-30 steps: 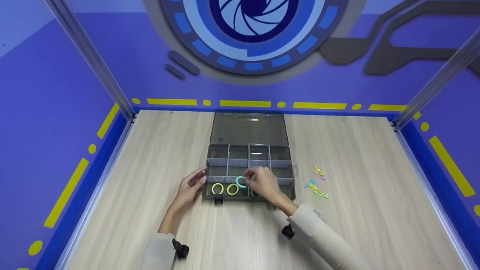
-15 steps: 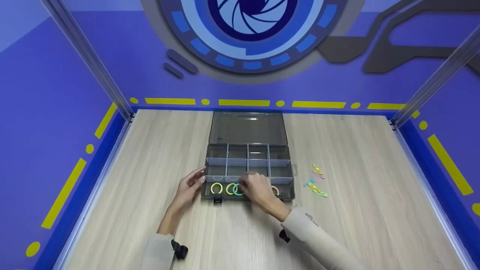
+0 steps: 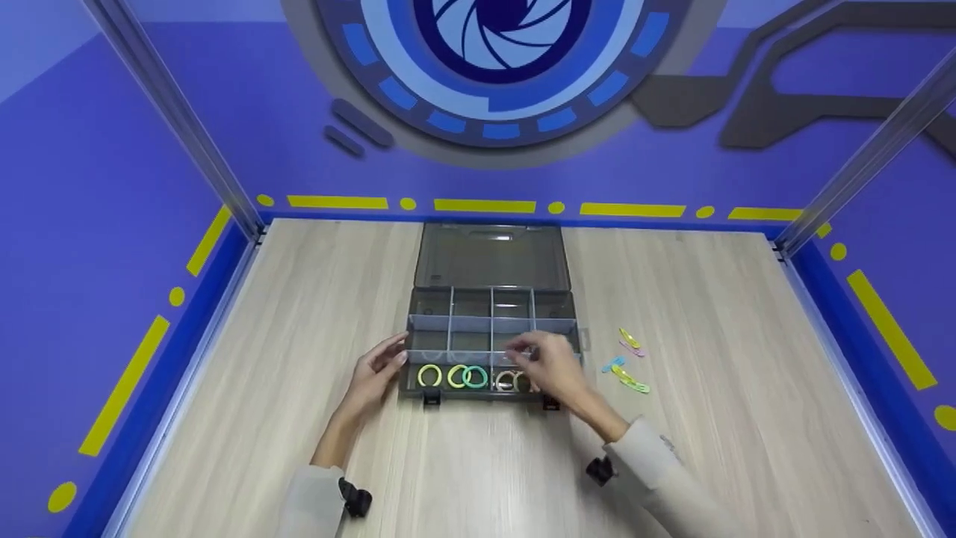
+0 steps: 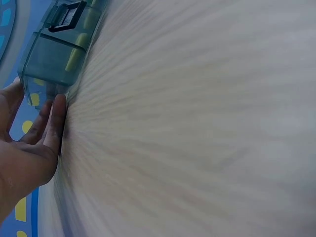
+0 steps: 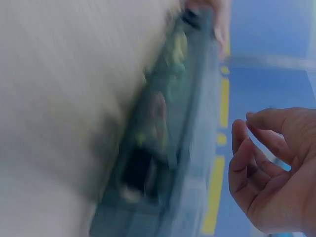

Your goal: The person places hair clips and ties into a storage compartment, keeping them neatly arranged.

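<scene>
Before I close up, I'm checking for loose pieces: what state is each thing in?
Lid: open, tilted back
Latches: unfastened
Left hand: touching the box
Right hand: over the box, holding nothing visible
Left yellow ring: lying apart
Right yellow ring: overlapping the teal ring
Teal ring: overlapping right yellow ring
Beige rings: in the box, partly hidden
Clips: loose on the table

In the head view, the right hand (image 3: 554, 366), at five o'clock, hides part of the tan rings (image 3: 514, 382) and of the box (image 3: 478, 396). The clips (image 3: 622, 371) at four o'clock are too small for detail. Print (image 3: 668, 447) on the right sleeve (image 3: 657, 471) is unreadable. The right-wrist view smears the box. The left-wrist view's top edge crops it at eleven o'clock.
</scene>
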Motion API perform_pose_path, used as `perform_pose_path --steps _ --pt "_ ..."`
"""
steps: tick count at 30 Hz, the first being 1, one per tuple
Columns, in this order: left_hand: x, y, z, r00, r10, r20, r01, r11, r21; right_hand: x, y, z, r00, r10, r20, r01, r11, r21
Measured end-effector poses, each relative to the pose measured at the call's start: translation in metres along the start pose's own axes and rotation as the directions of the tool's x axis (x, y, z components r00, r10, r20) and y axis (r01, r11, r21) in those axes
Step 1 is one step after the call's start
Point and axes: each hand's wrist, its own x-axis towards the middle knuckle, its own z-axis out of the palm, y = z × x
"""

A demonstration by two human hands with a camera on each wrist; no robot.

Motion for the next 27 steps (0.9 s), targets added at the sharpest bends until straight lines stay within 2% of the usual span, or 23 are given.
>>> perform_pose_path --steps 4,8,11,13,15,20,24,27 --pt "0.000 0.000 0.000 1.000 0.005 0.005 -0.005 1.000 0.021 -0.003 0.026 -0.034 0.991 0.122 -0.064 -0.118 0.992 0.054" --pt "-0.001 0.001 0.000 1.000 0.004 0.008 -0.004 1.000 0.014 -0.009 0.058 -0.066 0.961 0.254 -0.111 -0.241 0.963 0.123" --pt "-0.002 0.002 0.000 1.000 -0.012 0.012 0.013 1.000 -0.013 -0.014 0.084 -0.087 0.937 0.331 -0.113 -0.309 0.934 0.177" --pt "-0.001 0.003 -0.001 1.000 -0.017 0.017 0.017 0.999 -0.028 -0.016 0.102 -0.100 0.925 0.364 -0.104 -0.342 0.922 0.182" --pt "-0.001 0.004 -0.002 1.000 -0.018 0.013 0.018 1.000 -0.009 -0.017 0.120 -0.108 0.917 0.384 -0.108 -0.369 0.919 0.139" --pt "-0.001 0.004 -0.002 1.000 -0.017 0.010 0.017 1.000 0.002 -0.029 0.150 -0.107 0.906 0.399 -0.140 -0.408 0.912 -0.041" --pt "-0.002 0.002 -0.001 1.000 -0.014 0.015 0.014 1.000 -0.006 -0.038 0.158 -0.098 0.891 0.431 -0.141 -0.447 0.887 -0.113" --pt "-0.002 0.002 -0.001 1.000 -0.001 0.014 0.001 1.000 0.002 -0.039 0.158 -0.093 0.889 0.431 -0.158 -0.452 0.881 -0.141"
